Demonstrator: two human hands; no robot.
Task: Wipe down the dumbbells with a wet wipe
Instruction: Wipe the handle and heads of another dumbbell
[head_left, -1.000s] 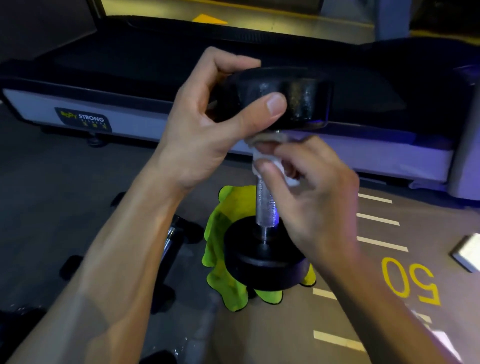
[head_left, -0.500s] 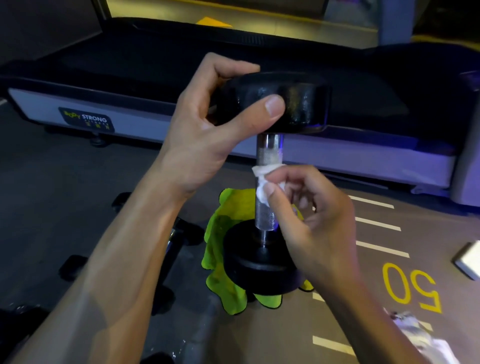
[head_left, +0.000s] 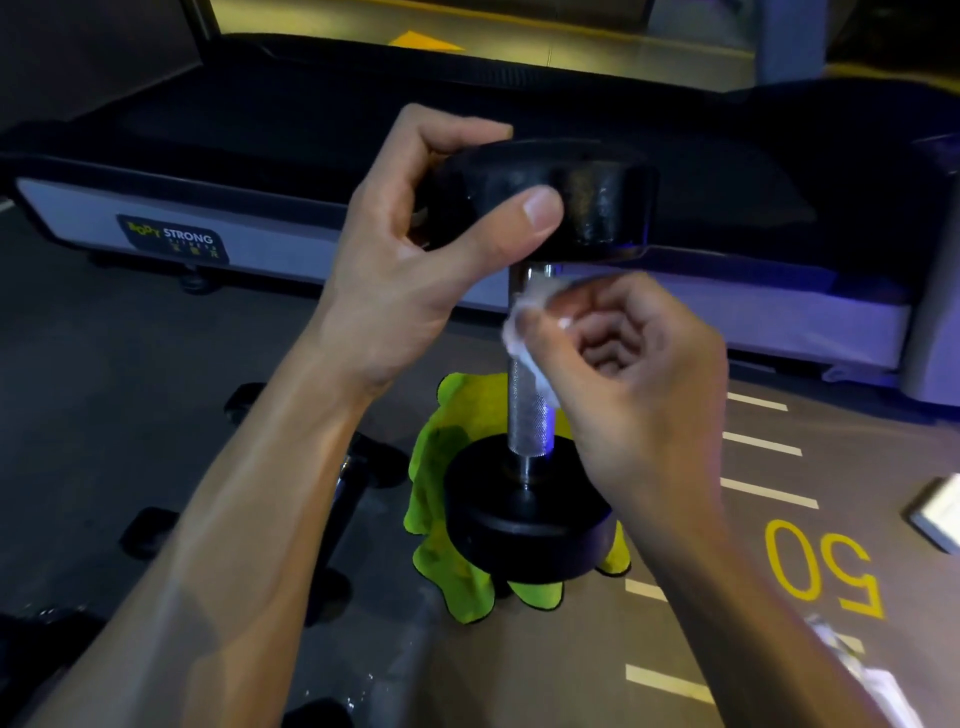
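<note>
From the head camera, looking down over both forearms, a black dumbbell stands upright on end, its lower weight sitting on a bright yellow-green cloth spread on the grey floor. The left hand grips the upper weight from the left side, thumb laid across its near face and fingers curled over the top edge. Just below that weight, the right hand pinches a crumpled white wet wipe between thumb and fingertips and holds it against the upper part of the knurled metal handle, while the other fingers curl into the palm. The wipe is blurred, so how far it wraps round the handle cannot be made out. The lower stretch of the handle shows bare and shiny down to the bottom weight. To the left, partly behind the left forearm, more dark dumbbells lie on the floor in shadow. Beyond the hands runs the long side of a treadmill, with a label reading "STRONG" on its pale side rail. On the right the floor carries white dashes and a yellow painted number 50. A pale flat object lies at the right edge, cut off by the frame.
</note>
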